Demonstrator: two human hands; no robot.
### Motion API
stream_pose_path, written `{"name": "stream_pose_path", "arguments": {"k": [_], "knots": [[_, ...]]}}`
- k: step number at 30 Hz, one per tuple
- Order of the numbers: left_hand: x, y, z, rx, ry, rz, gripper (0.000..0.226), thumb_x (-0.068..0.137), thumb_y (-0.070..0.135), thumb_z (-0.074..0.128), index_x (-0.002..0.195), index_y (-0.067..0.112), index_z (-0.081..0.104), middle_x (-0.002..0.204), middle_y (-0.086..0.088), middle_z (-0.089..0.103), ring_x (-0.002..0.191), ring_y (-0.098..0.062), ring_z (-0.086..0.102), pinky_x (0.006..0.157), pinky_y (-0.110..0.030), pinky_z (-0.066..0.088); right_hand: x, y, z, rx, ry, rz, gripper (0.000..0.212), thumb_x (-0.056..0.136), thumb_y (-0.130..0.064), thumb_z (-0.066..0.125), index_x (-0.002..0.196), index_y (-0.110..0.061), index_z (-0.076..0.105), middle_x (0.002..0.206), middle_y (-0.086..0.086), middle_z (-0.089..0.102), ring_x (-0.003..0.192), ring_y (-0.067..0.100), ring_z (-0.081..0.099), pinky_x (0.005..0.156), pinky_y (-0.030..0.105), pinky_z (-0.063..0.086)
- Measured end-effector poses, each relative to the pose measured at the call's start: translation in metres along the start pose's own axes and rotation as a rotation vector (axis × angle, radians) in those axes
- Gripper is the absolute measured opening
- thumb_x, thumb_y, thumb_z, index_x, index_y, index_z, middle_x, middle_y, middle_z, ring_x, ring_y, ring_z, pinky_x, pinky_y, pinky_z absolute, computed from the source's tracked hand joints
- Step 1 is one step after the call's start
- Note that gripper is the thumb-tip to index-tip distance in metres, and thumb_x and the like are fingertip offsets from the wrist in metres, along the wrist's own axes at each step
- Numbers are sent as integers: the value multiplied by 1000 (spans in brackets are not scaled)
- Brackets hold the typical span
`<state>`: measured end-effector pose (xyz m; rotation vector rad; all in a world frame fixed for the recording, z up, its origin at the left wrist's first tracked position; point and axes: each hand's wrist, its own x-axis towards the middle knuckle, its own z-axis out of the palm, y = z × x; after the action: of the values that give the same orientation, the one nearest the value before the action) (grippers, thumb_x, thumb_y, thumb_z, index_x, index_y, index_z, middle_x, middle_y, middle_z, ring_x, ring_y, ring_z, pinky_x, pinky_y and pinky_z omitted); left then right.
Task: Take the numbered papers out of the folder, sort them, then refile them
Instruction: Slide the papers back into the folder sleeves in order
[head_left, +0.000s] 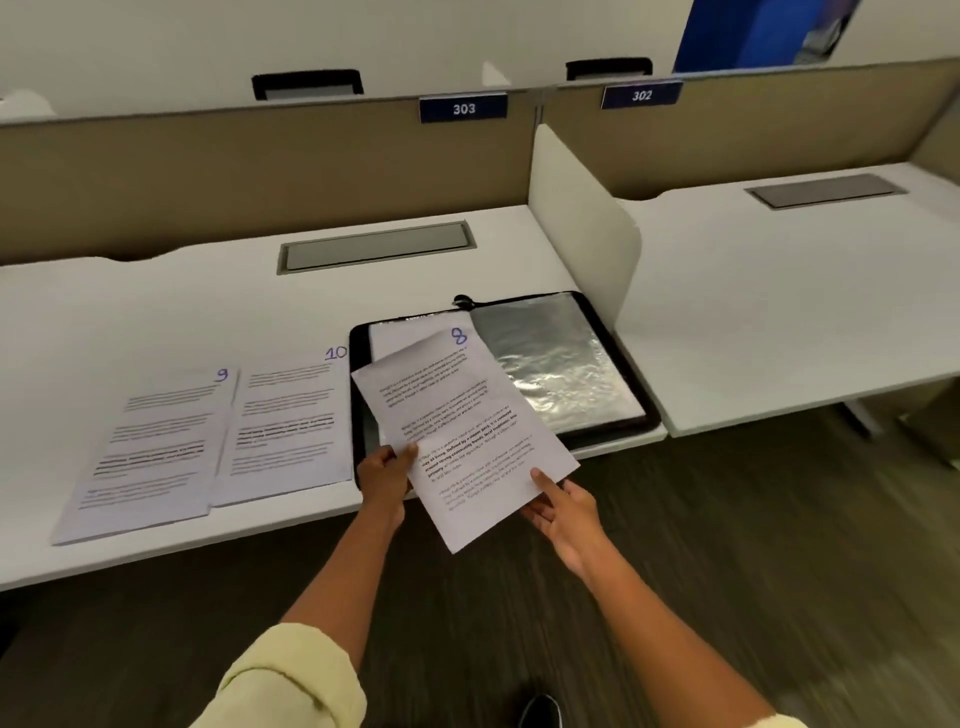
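A black folder (618, 364) lies open on the white desk (156, 312), showing shiny clear sleeves on its right half. Over its left half I hold a printed paper marked 8 (457, 415), tilted. My left hand (384, 480) pinches the sheet's left edge with thumb on top. My right hand (563, 512) supports the lower right corner from beneath, thumb lying on the sheet. Another sheet (400, 335) shows in the folder behind it. Papers marked 9 (150, 452) and 10 (291, 421) lie flat side by side left of the folder.
A white divider panel (576, 218) stands just right of the folder, separating a second desk (779, 291). A grey cable hatch (376, 249) sits at the desk's back. Tan partition with labels 303 and 302 runs behind. Dark floor lies below the desk edge.
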<state>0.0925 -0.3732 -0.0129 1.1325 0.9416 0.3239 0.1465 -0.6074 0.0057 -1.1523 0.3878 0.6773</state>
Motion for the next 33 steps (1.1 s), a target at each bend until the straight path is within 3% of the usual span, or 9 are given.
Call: {"name": "stream_pose_path", "arguments": {"k": [7,14,18,21,23,26,29,33], "knots": [[-21,-24,89,-38,-156,-68,30,88,7,68,117,3,62,113,-13,70,105,-29,68,93,-49,55,10,-25,-62,70,17,7,37,86,-6,73,120,-13,61,115,11,72,110,28,68,95,55,54],[-20,-31,128,134,-371,-46,29,92,8,64,121,4,61,116,-10,70,103,-24,69,89,-45,57,9,-37,-105,83,136,-62,33,87,1,70,115,-15,62,116,7,71,108,23,67,92,48,56],[-7,-19,152,243,-251,16,22,103,20,49,109,4,63,99,-13,73,88,-27,72,72,-34,59,5,-46,-126,119,220,-74,32,87,0,69,114,-15,61,116,6,70,108,22,66,87,46,56],[14,-17,159,552,-188,192,12,99,14,54,102,9,65,97,-15,72,80,-24,70,70,-32,58,1,-52,-134,154,272,-96,33,87,1,69,115,-15,61,116,6,70,105,22,66,79,42,57],[27,-17,164,812,-236,369,9,91,9,64,96,15,67,97,-11,71,81,-20,67,80,-36,58,-2,-54,-138,187,294,-108,34,87,2,69,116,-14,61,116,6,70,105,22,67,79,43,58],[35,-15,174,1056,-384,512,19,82,14,75,100,12,71,99,-7,66,86,-17,61,82,-29,49,-4,-55,-141,214,305,-112,36,87,3,69,118,-14,61,117,7,71,107,24,67,82,46,58],[39,-17,186,1146,-498,611,31,78,27,78,106,15,71,105,-3,63,94,-19,58,83,-36,51,-8,-54,-141,212,324,-102,37,86,2,70,118,-13,61,117,8,70,108,25,67,82,46,58],[43,-22,197,1092,-627,680,28,79,27,75,106,22,72,106,6,69,93,-14,64,80,-38,56,-15,-49,-139,227,349,-102,36,86,2,70,118,-11,61,116,8,71,108,25,67,78,41,58]]}}
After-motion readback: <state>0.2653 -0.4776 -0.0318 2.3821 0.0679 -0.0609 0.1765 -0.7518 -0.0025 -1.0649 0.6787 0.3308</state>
